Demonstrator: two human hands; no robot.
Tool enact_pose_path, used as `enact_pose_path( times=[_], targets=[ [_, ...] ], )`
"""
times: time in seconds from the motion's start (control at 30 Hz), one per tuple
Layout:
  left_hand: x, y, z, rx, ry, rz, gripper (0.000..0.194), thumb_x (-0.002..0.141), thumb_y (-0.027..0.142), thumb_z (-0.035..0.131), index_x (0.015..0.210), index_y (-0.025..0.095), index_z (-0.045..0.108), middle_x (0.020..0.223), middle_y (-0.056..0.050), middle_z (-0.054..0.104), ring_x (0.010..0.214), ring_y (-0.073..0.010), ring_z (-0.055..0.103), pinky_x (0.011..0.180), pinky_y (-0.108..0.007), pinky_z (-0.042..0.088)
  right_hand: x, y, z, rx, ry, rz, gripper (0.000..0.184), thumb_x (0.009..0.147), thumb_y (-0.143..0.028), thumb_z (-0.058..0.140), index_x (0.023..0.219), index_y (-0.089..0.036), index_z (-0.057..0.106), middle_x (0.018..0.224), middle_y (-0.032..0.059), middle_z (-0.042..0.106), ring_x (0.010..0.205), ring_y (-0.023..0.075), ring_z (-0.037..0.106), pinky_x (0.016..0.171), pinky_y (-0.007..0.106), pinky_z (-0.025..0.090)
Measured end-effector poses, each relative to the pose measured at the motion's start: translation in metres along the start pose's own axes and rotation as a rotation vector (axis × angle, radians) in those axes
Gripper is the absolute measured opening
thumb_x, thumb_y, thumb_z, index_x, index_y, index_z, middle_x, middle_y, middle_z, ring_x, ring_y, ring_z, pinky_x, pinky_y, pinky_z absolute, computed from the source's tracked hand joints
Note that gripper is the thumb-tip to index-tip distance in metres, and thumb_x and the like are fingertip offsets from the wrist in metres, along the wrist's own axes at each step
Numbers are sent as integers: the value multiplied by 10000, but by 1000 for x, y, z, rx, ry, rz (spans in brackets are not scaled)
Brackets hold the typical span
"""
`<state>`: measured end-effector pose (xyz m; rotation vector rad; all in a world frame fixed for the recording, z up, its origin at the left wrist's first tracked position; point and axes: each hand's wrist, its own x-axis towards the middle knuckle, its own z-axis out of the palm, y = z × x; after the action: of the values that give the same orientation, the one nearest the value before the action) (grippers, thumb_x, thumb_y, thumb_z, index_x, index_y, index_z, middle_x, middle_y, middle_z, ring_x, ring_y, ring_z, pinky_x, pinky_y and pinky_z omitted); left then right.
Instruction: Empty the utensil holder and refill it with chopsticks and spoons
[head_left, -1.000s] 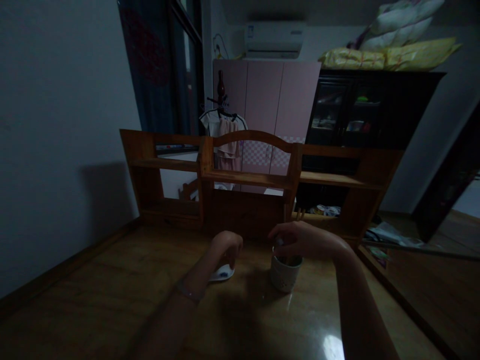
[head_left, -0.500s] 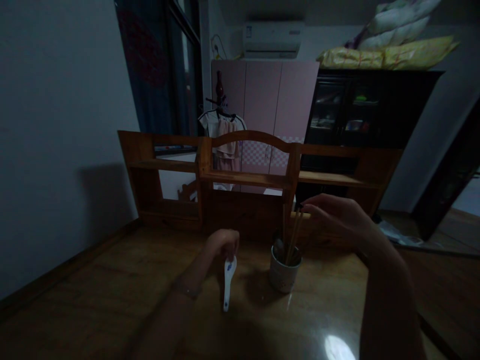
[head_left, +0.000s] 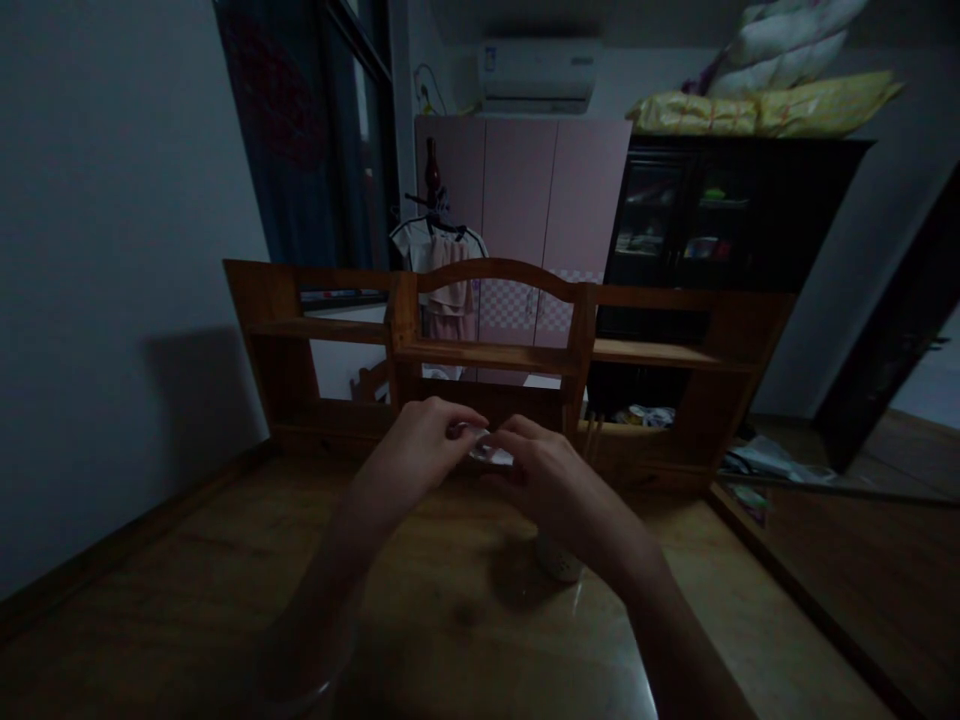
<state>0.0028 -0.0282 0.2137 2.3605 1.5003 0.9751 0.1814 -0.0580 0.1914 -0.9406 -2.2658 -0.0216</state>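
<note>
Raised above the table, a white spoon (head_left: 487, 450) shows only in part between the fingers of both hands. My left hand (head_left: 424, 455) pinches it from the left side. From the right, my right hand (head_left: 551, 480) has its fingers closed around the other end, hiding much of it. Behind my right wrist stands a light-coloured cup (head_left: 559, 560), mostly covered by that hand. Thin wooden sticks (head_left: 594, 436) that look like chopsticks rise out of it.
A wooden shelf unit (head_left: 487, 353) runs along the back of the shiny wooden table (head_left: 442, 640). To the left is a pale wall (head_left: 112, 250). Past the shelf stand a pink wardrobe (head_left: 517, 200), a clothes rack with garments (head_left: 450, 285) and a dark cabinet (head_left: 780, 220).
My left hand has lifted the spoon off its place low over the table. My right hand has left the stick tops and moved left to meet it.
</note>
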Motion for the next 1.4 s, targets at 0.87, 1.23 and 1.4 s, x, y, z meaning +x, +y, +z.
enact_pose_path(
  times=[0.87,1.23,1.4],
  targets=[
    [26,-3,52,-340,-103,186,331,886,465,546,922,189,725,895,-36,721,812,-176,644,723,-263,447,-56,89,-106,599,89,440,429,807,-456,758,1074,-217,522,881,58,691,717,229,688,633,309,595],
    [30,-4,76,-439,-376,469,294,813,361,696,1044,178,697,943,-48,667,805,-150,615,684,-233,448,-46,107,-63,618,-444,407,313,873,-405,659,950,-158,484,843,53,657,713,184,664,578,236,529],
    [31,-5,82,-427,-454,527,207,852,261,651,1034,174,697,947,-33,695,844,-149,629,724,-226,440,-43,112,-48,619,-566,454,266,850,-337,668,929,-155,490,814,38,654,692,188,669,534,219,524]
  ],
)
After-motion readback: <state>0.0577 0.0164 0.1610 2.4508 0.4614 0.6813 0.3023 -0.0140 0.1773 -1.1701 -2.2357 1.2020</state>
